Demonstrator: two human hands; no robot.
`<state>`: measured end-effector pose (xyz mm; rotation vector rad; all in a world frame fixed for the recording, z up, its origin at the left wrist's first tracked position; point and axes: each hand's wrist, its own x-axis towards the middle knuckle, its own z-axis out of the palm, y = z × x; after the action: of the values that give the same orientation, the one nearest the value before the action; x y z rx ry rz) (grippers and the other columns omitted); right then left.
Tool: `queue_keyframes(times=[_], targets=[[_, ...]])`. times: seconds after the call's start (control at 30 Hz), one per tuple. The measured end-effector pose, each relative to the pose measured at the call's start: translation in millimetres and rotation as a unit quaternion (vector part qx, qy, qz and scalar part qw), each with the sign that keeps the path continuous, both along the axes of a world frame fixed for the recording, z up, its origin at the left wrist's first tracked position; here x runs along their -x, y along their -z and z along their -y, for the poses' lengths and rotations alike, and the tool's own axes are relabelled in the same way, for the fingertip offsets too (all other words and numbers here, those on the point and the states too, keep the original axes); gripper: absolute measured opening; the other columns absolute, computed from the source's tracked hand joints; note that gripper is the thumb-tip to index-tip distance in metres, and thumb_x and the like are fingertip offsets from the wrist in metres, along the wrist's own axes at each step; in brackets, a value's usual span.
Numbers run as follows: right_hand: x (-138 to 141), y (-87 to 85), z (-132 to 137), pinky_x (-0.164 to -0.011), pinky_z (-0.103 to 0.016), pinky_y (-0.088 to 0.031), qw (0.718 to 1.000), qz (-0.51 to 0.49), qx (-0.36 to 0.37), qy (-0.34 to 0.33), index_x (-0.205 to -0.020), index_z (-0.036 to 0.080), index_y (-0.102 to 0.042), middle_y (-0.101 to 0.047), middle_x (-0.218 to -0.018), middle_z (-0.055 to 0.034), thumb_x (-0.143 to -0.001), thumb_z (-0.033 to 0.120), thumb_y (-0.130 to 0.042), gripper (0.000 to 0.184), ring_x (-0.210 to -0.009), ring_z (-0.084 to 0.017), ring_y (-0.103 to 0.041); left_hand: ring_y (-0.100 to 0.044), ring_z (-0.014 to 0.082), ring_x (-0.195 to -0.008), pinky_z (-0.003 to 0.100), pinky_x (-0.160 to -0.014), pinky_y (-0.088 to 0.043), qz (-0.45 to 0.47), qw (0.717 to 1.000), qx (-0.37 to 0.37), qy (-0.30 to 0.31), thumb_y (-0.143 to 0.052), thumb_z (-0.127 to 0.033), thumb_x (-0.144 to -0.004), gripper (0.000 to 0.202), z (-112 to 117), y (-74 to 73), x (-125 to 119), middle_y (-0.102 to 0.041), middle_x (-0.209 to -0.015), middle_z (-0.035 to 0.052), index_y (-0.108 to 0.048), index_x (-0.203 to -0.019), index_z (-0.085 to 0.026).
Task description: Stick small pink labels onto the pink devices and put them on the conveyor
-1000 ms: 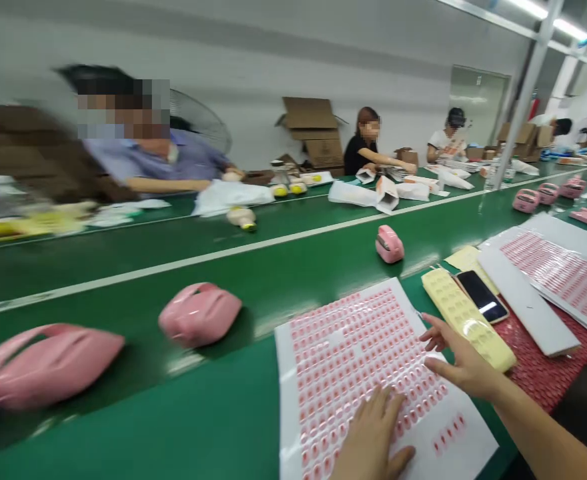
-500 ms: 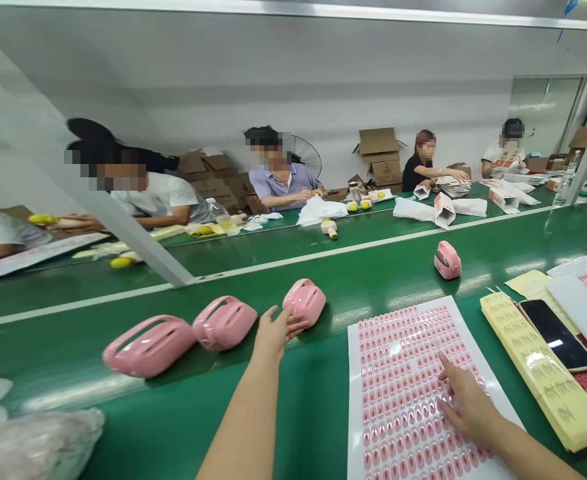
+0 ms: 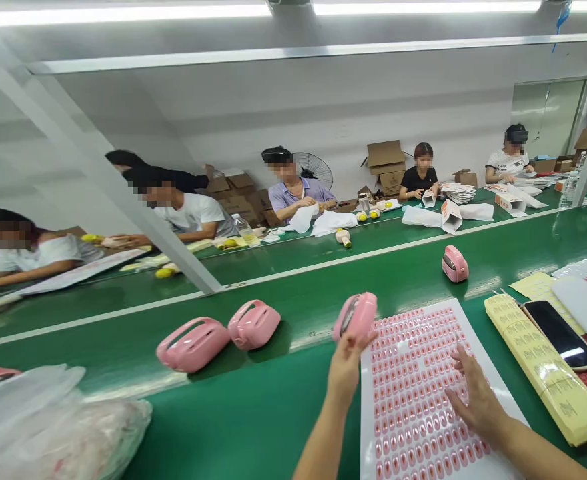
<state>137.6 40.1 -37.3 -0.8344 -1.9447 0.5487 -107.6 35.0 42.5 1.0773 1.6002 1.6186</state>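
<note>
Sitting in left hand (image 3: 344, 369), pink shell (image 3: 357, 313) apart from right hand (image 3: 479, 400)

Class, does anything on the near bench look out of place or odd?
Yes: the sheet of pink ovals has white gaps in its upper rows, odd because the surrounding pattern is evenly spaced; some ovals may be missing.

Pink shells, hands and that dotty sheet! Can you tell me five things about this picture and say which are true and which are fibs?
1. The left hand holds a pink shell. True.
2. The phone lies beside the yellow bundle. True.
3. The right hand grips the phone. False: it is over the sheet.
4. The sheet has green stripes. False: it has rows of little pink ovals.
5. The plastic bag is right of the sheet. False: it is to the left.
</note>
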Motion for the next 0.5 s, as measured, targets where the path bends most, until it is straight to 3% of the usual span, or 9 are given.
queue_keyframes(times=[0.07, 0.1, 0.13, 0.2, 0.3, 0.37, 0.4, 0.5], targets=[[7, -19.0, 6, -0.091, -0.049, -0.045, 0.997, -0.069, 0.026, -0.013, -0.141, 0.027, -0.001, -0.041, -0.129, -0.0133, -0.085, 0.025, -0.043, 0.070, -0.112, -0.027, -0.048, -0.065, 0.0270, -0.091, 0.039, -0.085, -0.048, -0.034, 0.999, 0.002, 0.031, -0.065, -0.056, -0.062, 0.038, 29, 14.2, -28, -0.073, -0.081, 0.0066, -0.057, -0.074, -0.021], [11, -29.6, 9, -0.095, -0.049, -0.042, 0.993, -0.109, 0.041, -0.029, -0.141, 0.026, 0.000, -0.035, -0.134, -0.0133, -0.085, 0.024, -0.043, 0.071, -0.119, -0.028, -0.042, -0.066, 0.0258, -0.086, 0.037, -0.081, -0.050, -0.062, 0.997, -0.002, 0.036, -0.063, -0.053, -0.066, 0.035, 41, 20.9, -41, -0.073, -0.082, 0.0062, -0.060, -0.078, -0.021], [17, -39.6, 11, -0.098, -0.050, -0.039, 0.987, -0.142, 0.053, -0.047, -0.141, 0.026, 0.000, -0.030, -0.138, -0.0127, -0.084, 0.023, -0.044, 0.072, -0.126, -0.028, -0.035, -0.067, 0.0232, -0.080, 0.035, -0.075, -0.052, -0.148, 0.988, -0.018, 0.046, -0.057, -0.050, -0.074, 0.031, 51, 26.5, -52, -0.073, -0.082, 0.0056, -0.063, -0.085, -0.021], [27, -55.2, 12, -0.103, -0.050, -0.033, 0.976, -0.186, 0.089, -0.066, -0.141, 0.027, -0.001, -0.021, -0.143, -0.0108, -0.081, 0.018, -0.044, 0.074, -0.132, -0.026, -0.024, -0.067, 0.0214, -0.081, 0.032, -0.071, -0.053, -0.282, 0.953, -0.061, 0.088, -0.050, -0.040, -0.082, 0.026, 65, 32.9, -70, -0.073, -0.090, 0.0071, -0.065, -0.094, -0.023], [36, -65.6, 10, -0.102, -0.045, -0.035, 0.950, -0.265, 0.150, -0.066, -0.140, 0.030, -0.006, -0.024, -0.141, -0.0086, -0.076, 0.011, -0.039, 0.074, -0.132, -0.021, -0.027, -0.065, 0.0213, -0.093, 0.033, -0.078, -0.052, -0.393, 0.899, -0.111, 0.158, -0.045, -0.029, -0.086, 0.028, 76, 31.3, -84, -0.070, -0.103, 0.0094, -0.063, -0.107, -0.026], [34, -70.6, 8, -0.098, -0.042, -0.041, 0.928, -0.322, 0.176, -0.064, -0.138, 0.032, -0.010, -0.027, -0.140, -0.0078, -0.075, 0.010, -0.037, 0.071, -0.126, -0.020, -0.036, -0.064, 0.0227, -0.097, 0.036, -0.083, -0.051, -0.373, 0.898, -0.112, 0.206, -0.047, -0.029, -0.085, 0.029, 83, 28.4, -85, -0.068, -0.107, 0.0088, -0.063, -0.110, -0.028], [29, -74.5, 7, -0.096, -0.042, -0.043, 0.918, -0.347, 0.181, -0.065, -0.137, 0.032, -0.012, -0.027, -0.140, -0.0077, -0.076, 0.010, -0.037, 0.070, -0.123, -0.020, -0.040, -0.064, 0.0237, -0.096, 0.038, -0.083, -0.051, -0.328, 0.911, -0.104, 0.226, -0.048, -0.033, -0.085, 0.028, 88, 28.1, -84, -0.069, -0.104, 0.0081, -0.064, -0.108, -0.029], [11, -92.2, 9, -0.092, -0.042, -0.046, 0.900, -0.390, 0.174, -0.085, -0.136, 0.035, -0.014, -0.022, -0.143, -0.0071, -0.075, 0.010, -0.042, 0.072, -0.115, -0.021, -0.049, -0.068, 0.0246, -0.074, 0.043, -0.071, -0.055, -0.073, 0.966, -0.090, 0.230, -0.043, -0.051, -0.083, 0.035, 100, 34.5, -74, -0.073, -0.071, 0.0047, -0.070, -0.087, -0.028]])
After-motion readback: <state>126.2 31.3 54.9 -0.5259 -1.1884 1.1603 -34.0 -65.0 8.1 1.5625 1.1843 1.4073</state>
